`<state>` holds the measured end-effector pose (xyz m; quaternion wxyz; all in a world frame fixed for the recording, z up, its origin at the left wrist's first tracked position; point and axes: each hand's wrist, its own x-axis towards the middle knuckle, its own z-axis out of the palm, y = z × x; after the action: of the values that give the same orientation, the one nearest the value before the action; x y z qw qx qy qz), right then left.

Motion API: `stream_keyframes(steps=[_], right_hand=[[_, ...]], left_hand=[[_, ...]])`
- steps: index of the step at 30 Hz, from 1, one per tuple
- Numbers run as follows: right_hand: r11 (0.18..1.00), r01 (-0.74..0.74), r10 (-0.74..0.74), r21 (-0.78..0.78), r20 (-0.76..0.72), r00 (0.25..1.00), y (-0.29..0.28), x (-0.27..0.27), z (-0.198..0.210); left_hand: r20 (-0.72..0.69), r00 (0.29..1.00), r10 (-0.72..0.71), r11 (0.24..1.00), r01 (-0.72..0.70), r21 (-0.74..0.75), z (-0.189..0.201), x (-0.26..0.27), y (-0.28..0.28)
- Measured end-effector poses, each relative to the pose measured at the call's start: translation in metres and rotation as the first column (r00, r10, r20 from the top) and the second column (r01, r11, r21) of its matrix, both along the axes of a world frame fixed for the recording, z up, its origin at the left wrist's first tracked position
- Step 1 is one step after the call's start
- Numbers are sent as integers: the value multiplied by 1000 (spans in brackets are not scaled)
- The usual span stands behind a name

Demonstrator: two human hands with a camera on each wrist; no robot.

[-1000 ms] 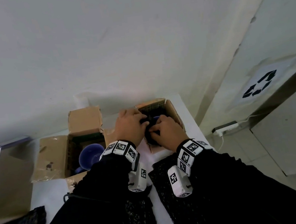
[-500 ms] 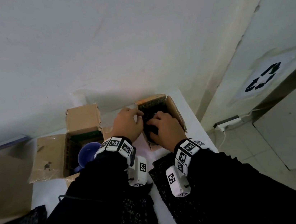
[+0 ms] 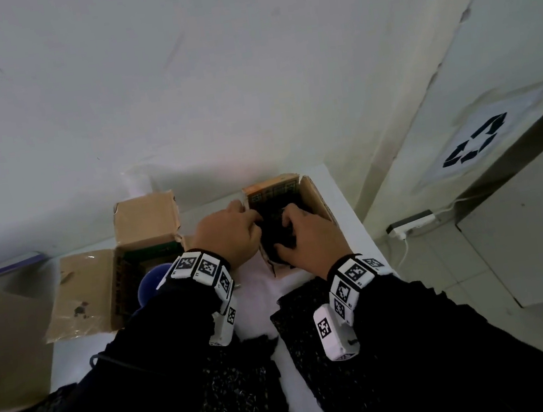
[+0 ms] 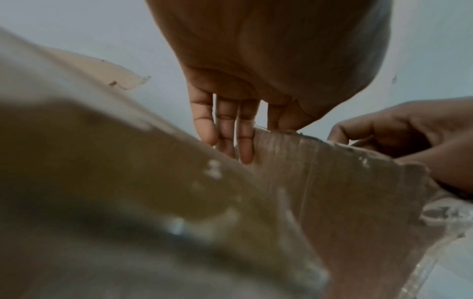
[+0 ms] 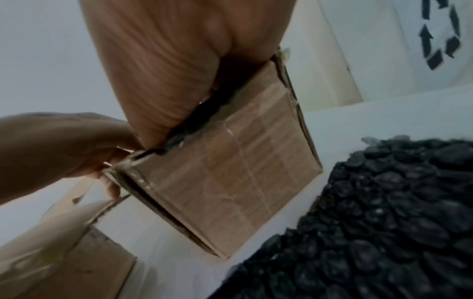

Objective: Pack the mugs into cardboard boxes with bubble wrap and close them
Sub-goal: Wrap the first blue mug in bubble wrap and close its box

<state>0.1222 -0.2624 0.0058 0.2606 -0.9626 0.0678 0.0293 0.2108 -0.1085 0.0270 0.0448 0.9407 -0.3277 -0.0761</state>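
Note:
A small open cardboard box (image 3: 313, 196) stands at the table's far right end. A bundle of black bubble wrap (image 3: 273, 229) sits in its mouth; the mug inside the wrap is hidden. My left hand (image 3: 228, 232) holds the box's left wall, fingers straight down the outside (image 4: 230, 131). My right hand (image 3: 309, 239) curls over the bundle from the near side and grips it, palm on the black wrap (image 5: 194, 123). To the left, a second open box (image 3: 144, 222) holds a blue mug (image 3: 151, 284), half hidden by my left wrist.
Black bubble wrap sheets (image 3: 307, 308) lie on the white table under my forearms. A large flat cardboard piece (image 3: 5, 344) lies at the far left. The wall stands close behind the boxes. The table's right edge drops to a floor with a power strip (image 3: 410, 222).
The black bundle has sunk deeper into the right box under both hands. My left hand has shifted onto the box's left wall.

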Motion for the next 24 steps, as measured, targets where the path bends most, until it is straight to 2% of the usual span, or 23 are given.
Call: stream_keyframes(steps=[3, 6, 8, 15, 17, 19, 22, 24], right_hand=[[999, 28, -29, -28, -30, 999, 2, 2, 2], [984, 59, -64, 169, 21, 998, 8, 0, 2], [966, 39, -42, 256, 6, 999, 9, -3, 3], [970, -117, 166, 215, -226, 960, -5, 3, 7], [976, -143, 180, 161, -239, 954, -6, 5, 9], [988, -107, 126, 108, -190, 974, -2, 8, 10], [995, 39, -29, 87, -113, 993, 7, 10, 11], [993, 75, -65, 95, -102, 993, 8, 10, 11]], left_hand=[[-67, 997, 39, 998, -43, -56, -2, -2, -6], [-130, 988, 87, 983, -106, -151, -1, -3, -11], [-170, 979, 115, 968, -149, -202, 0, -3, -12], [-258, 957, 133, 933, -209, -293, 3, -4, -13], [-251, 961, 118, 936, -192, -294, 3, -4, -11], [-230, 968, 100, 950, -162, -269, 3, -5, -10], [-218, 972, 85, 957, -140, -253, 1, -5, -8], [-223, 971, 84, 954, -143, -263, -1, -6, -5]])
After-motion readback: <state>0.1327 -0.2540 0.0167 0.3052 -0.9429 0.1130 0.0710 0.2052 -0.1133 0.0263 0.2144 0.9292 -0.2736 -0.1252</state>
